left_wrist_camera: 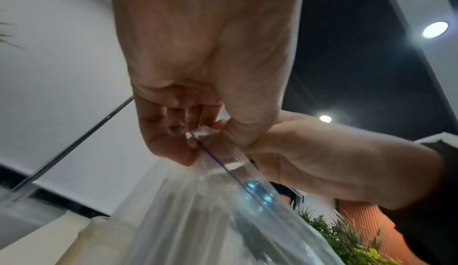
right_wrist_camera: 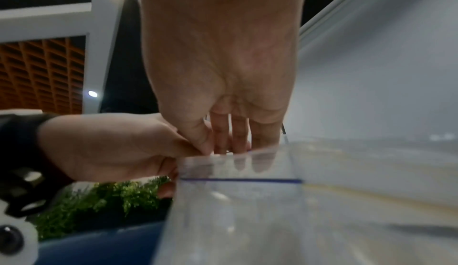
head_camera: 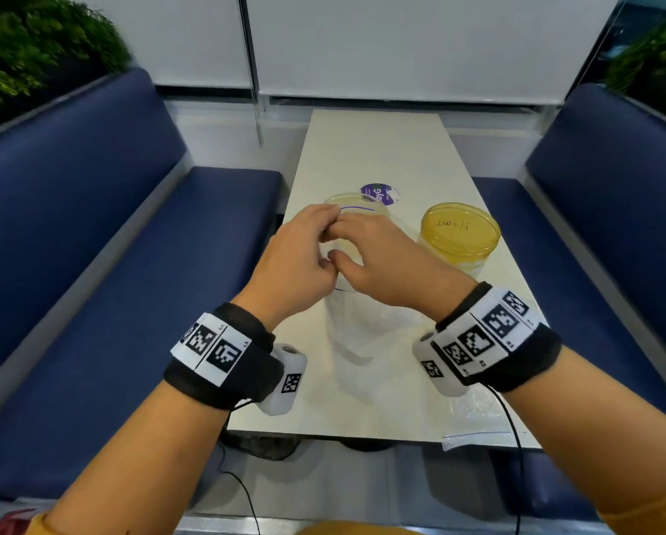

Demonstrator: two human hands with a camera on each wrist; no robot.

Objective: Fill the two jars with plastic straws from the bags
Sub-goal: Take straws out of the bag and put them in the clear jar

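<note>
A clear zip bag [head_camera: 354,330] with a blue seal line hangs from both hands down to the table; its contents look only faintly streaked. My left hand [head_camera: 300,260] pinches the bag's top corner [left_wrist_camera: 195,136] between thumb and fingers. My right hand [head_camera: 381,260] pinches the top edge beside it, thumb in front and fingers [right_wrist_camera: 238,151] behind the plastic [right_wrist_camera: 235,210]. Just behind the hands stands a clear jar [head_camera: 356,204], partly hidden. A second jar [head_camera: 459,233] with a yellow lid stands to the right.
The narrow white table [head_camera: 381,148] runs away from me between two blue benches [head_camera: 130,264]. Another clear bag [head_camera: 474,430] lies at the table's near right corner. A purple sticker [head_camera: 377,194] sits behind the clear jar. Wrist cables hang below the near edge.
</note>
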